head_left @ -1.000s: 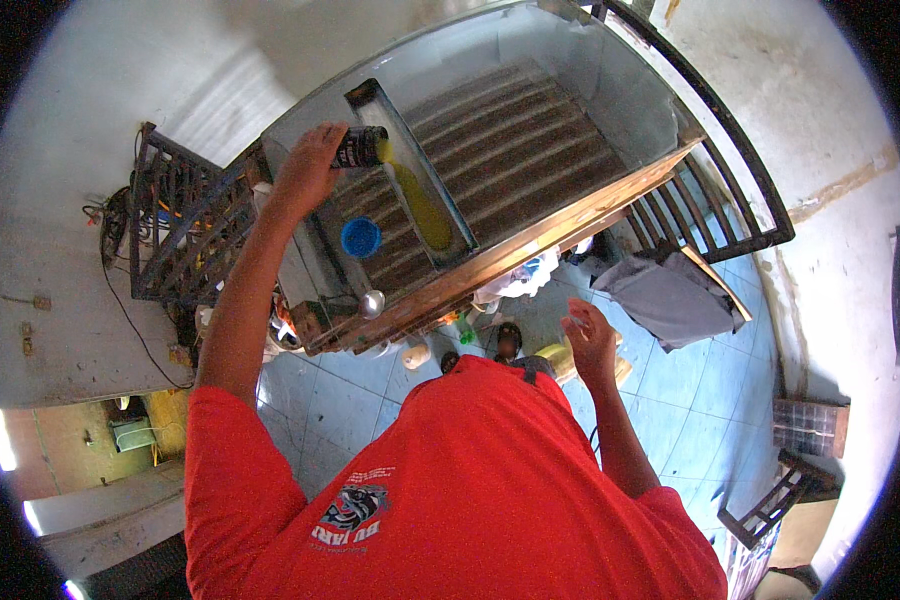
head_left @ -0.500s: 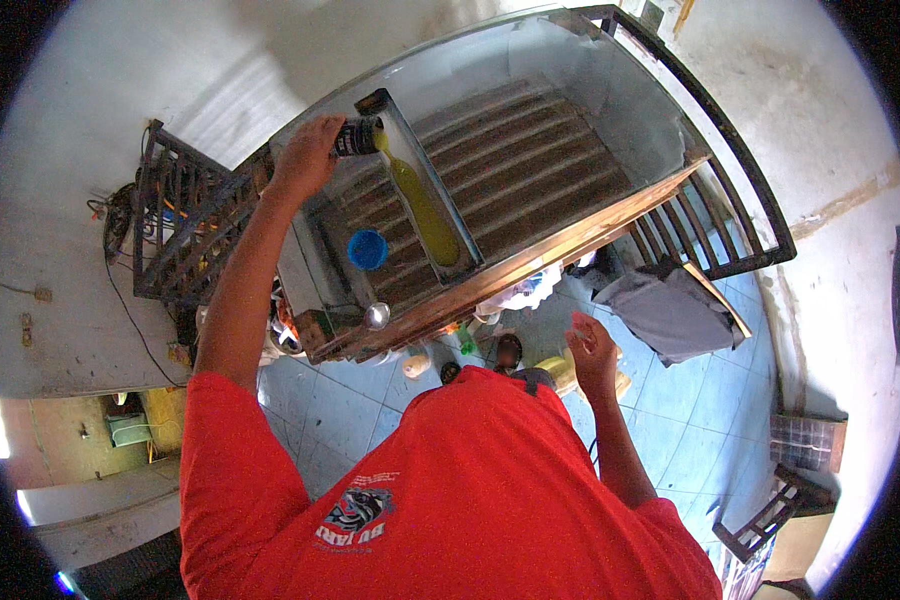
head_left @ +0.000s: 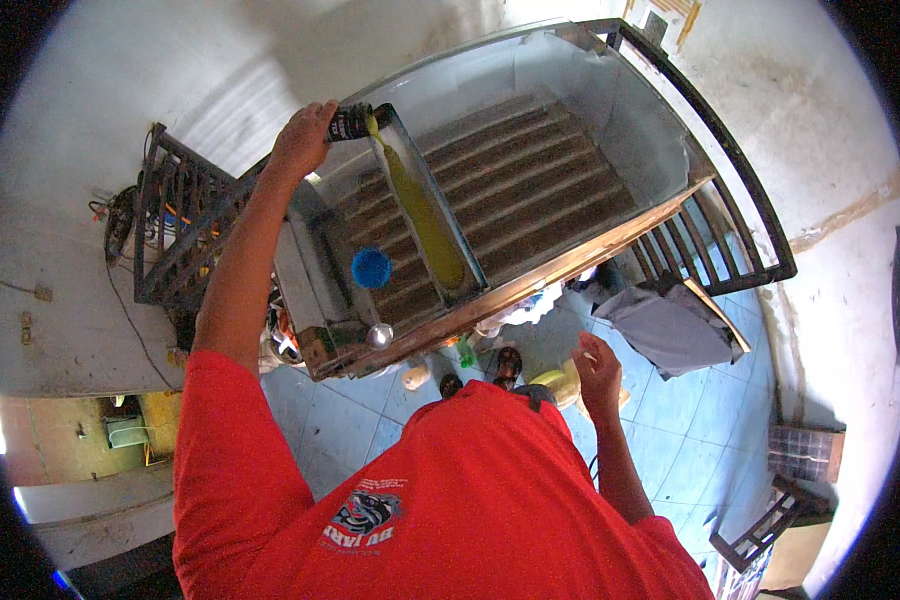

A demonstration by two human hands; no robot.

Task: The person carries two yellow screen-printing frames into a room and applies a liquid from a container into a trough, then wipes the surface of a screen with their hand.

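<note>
My left hand [head_left: 303,138] is closed round a dark jar [head_left: 350,122] with a label, tipped on its side with its mouth to the right. Yellow-green stuff [head_left: 415,205] streams from the mouth and lies along a narrow channel [head_left: 438,190] between glass-like walls; I cannot tell if it is liquid or powder. A blue round lid or cup [head_left: 372,268] sits left of the channel. Near the front corner is a shiny round metal thing [head_left: 380,336], perhaps a spoon's bowl. My right hand [head_left: 598,375] hangs free over the floor, fingers loosely bent and apart, holding nothing.
The channel is part of a large clear-walled case [head_left: 580,80] with a slatted brown bottom [head_left: 530,170] and a wooden front edge [head_left: 590,250]. Dark metal railings [head_left: 745,170] flank it. A grey cloth-covered thing [head_left: 660,325] stands right, on blue floor tiles [head_left: 670,420].
The case sits slightly lower in the picture. The jar stays tipped, and the yellow-green stuff keeps streaming into the channel. My right hand has shifted slightly down in view.
</note>
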